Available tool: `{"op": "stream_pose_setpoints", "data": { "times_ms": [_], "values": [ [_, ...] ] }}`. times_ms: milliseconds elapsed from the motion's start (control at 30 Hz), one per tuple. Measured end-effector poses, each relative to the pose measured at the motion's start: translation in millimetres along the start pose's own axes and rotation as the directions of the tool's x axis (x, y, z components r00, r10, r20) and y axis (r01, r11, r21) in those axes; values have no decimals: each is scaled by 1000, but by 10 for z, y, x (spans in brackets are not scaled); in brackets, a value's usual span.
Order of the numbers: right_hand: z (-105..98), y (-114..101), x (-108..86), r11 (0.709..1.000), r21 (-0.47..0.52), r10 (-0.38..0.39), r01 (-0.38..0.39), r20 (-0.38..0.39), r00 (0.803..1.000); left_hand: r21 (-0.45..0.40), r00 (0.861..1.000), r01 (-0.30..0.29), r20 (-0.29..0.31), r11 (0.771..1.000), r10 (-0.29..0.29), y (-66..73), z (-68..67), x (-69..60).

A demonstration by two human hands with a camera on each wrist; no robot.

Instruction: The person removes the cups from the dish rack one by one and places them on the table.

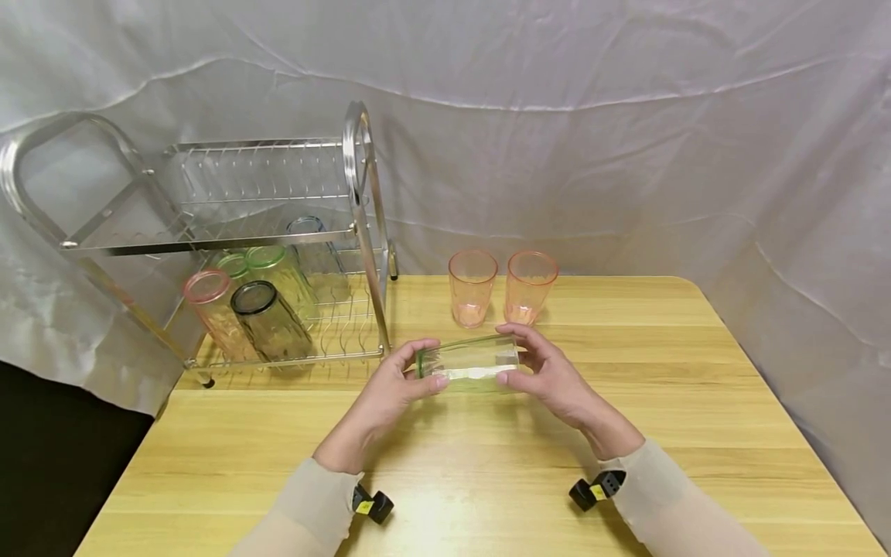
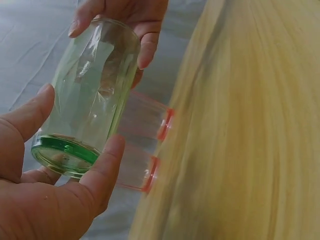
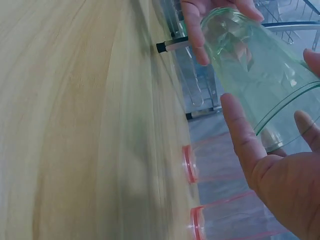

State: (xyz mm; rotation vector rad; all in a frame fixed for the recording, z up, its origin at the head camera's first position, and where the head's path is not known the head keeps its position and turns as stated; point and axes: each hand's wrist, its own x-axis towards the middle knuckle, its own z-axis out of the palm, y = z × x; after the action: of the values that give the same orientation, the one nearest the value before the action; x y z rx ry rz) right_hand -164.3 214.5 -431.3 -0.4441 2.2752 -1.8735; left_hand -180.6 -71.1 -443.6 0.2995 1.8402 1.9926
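A clear green drinking glass [image 1: 468, 357] lies sideways in the air between both hands, above the wooden table. My left hand [image 1: 390, 391] grips its thick green base end, thumb on the near side. At the other end, my right hand [image 1: 553, 379] holds the glass by its rim, thumb and fingers on opposite sides. The left wrist view shows the green base [image 2: 65, 150] between the left thumb and fingers. Just beyond the hands stand two pink glasses [image 1: 472, 286] [image 1: 530, 286], upright and side by side.
On the left is a two-tier metal dish rack [image 1: 376, 271]. Its lower shelf holds several upside-down glasses: a pink one [image 1: 219, 317], a dark grey one [image 1: 271, 325], green ones [image 1: 281, 278] and a bluish one [image 1: 323, 267]. A grey cloth [image 1: 592, 155] hangs behind the wooden table [image 1: 661, 402].
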Motion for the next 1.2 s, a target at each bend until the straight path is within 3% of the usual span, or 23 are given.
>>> {"op": "stream_pose_setpoints", "data": {
  "times_ms": [100,233,400,467,567,667,767,833,900,967,1133,1200],
  "values": [
    [-19,5,-1,1000,-9,10,-10,0,1000,27,1000,2,-6,1000,-2,-21,17,3],
    [-86,-17,-5,998,-48,39,-39,3,999,189,998,5,-55,982,5,-30,38,-35],
    [-274,-105,-24,986,-156,62,-60,12,998,400,988,18,-150,916,46,42,14,-184],
    [-387,-148,-36,974,-218,70,-67,8,998,444,982,20,-178,896,66,91,-22,-252],
    [-580,-227,-59,944,-317,88,-87,-11,996,538,965,22,-232,843,122,168,-104,-353],
    [-769,-319,-80,910,-398,110,-115,-35,993,632,929,30,-304,774,211,221,-208,-423],
    [-938,-413,-96,867,-475,134,-148,-64,989,727,869,25,-356,687,345,233,-311,-452],
    [-1042,-470,-99,836,-521,151,-172,-82,985,788,827,8,-351,615,438,217,-370,-443],
    [-1138,-516,-91,801,-566,170,-195,-98,981,832,806,-2,-327,554,493,187,-420,-426],
    [-1221,-553,-67,767,-603,192,-220,-112,975,862,812,-1,-295,507,504,152,-459,-406],
    [-1378,-602,63,675,-689,230,-266,-146,962,916,879,46,-226,398,419,63,-511,-355],
    [-1426,-612,131,645,-713,233,-275,-160,959,936,898,58,-201,346,392,42,-511,-344]
  ]
}}
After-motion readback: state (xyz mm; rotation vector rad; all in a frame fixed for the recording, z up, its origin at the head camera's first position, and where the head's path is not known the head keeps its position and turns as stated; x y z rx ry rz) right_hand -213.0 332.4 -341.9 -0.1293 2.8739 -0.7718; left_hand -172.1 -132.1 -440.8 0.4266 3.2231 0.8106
